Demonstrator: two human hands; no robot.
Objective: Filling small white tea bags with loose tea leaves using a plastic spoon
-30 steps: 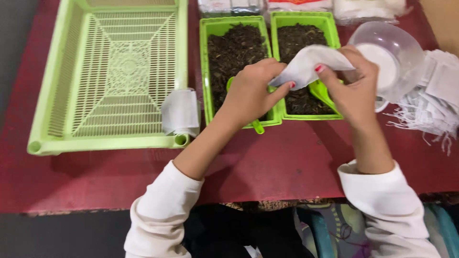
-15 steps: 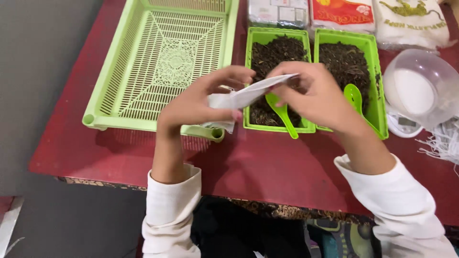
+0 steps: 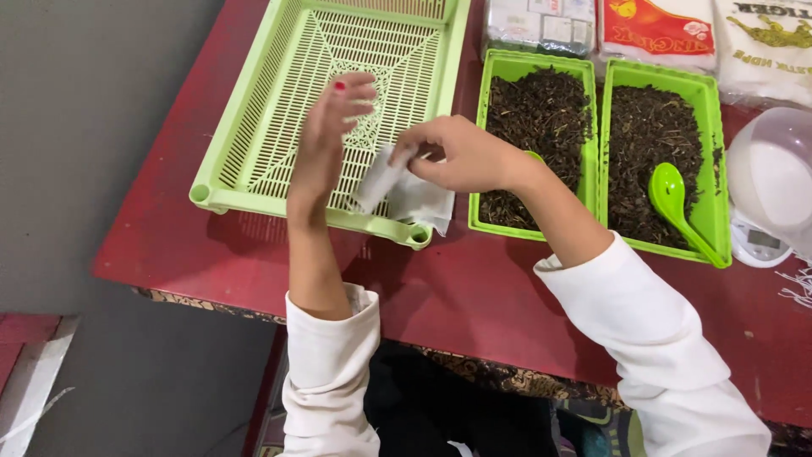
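Both arms wear long cream-white sleeves pushed up the forearms; the left hand has red-painted nails.

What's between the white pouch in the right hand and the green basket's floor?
Nothing visible. The right hand holds the white pouch over the near rim of the green basket, beside a second pouch resting on that rim. The left hand hovers open above the basket, slightly to one side. The mesh floor below looks bare.

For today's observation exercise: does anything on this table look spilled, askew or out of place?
Little stands out. A few dark crumbs lie on the red table right of the two green trays. White strings trail at the right edge.
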